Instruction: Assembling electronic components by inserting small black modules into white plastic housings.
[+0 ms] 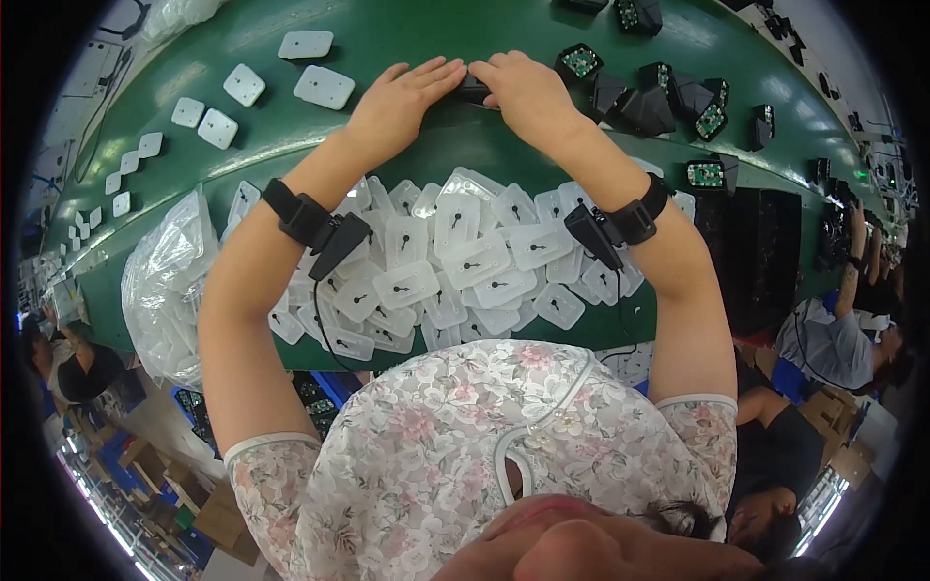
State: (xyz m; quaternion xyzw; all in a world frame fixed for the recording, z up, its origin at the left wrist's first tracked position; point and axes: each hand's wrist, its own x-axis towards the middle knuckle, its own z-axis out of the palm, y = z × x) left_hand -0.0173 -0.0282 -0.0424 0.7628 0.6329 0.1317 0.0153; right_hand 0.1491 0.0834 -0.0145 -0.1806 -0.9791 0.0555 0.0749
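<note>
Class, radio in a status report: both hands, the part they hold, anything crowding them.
Left hand and right hand both on a small black part on the green belt. Black housings close right. White plastic pieces heaped near the body.

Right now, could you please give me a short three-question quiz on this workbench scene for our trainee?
1. True or false: both hands meet on one small dark part on the green table.
2. What lies heaped between the forearms, near the table's front edge?
A. white plastic pieces
B. coiled cables
C. metal screws
3. Fill in: each forearm wears a black ____ with a cable.

Key:
1. True: the left hand and right hand hold it between them.
2. A: the white plastic pieces.
3. Strap: left strap, right strap.
</note>
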